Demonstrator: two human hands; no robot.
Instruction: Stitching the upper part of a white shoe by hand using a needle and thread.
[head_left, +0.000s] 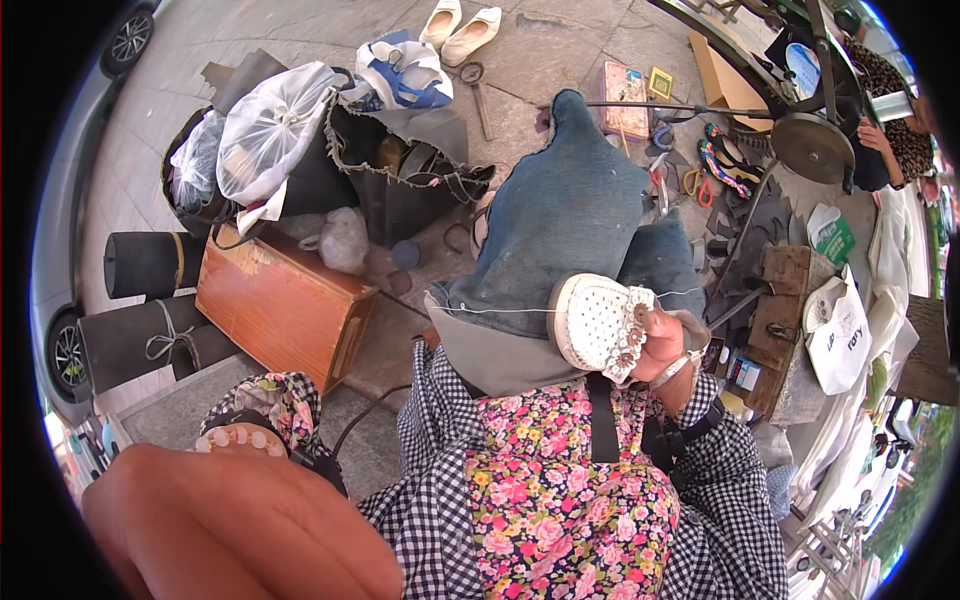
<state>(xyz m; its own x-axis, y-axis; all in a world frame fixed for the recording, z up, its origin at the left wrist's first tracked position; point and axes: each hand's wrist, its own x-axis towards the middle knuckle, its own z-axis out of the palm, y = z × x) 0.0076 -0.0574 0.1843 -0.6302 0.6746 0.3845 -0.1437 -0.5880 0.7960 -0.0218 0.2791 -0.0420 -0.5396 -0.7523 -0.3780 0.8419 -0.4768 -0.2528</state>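
Observation:
My right hand (665,345) is closed around a white perforated shoe (600,325) with a ruffled edge and small brown ornaments. It holds the shoe over the grey cloth (510,352) and blue denim cushion (560,215) on my lap. A thin pale thread (490,309) runs from the shoe to the left, and a short length shows on its right. Only a bit of skin, apparently my left hand (431,338), shows at the end of the checked left sleeve; its fingers are hidden. A floral apron (560,480) covers my front.
A bare limb (240,520) looms lower left; whose is unclear. Left stand a wooden box (275,305) and stuffed bags (270,130). White shoes (470,35) lie beyond. Right are scissors (697,187), leather scraps (770,210), a wooden block (785,330), a machine wheel (812,147) and another person's hand (873,137).

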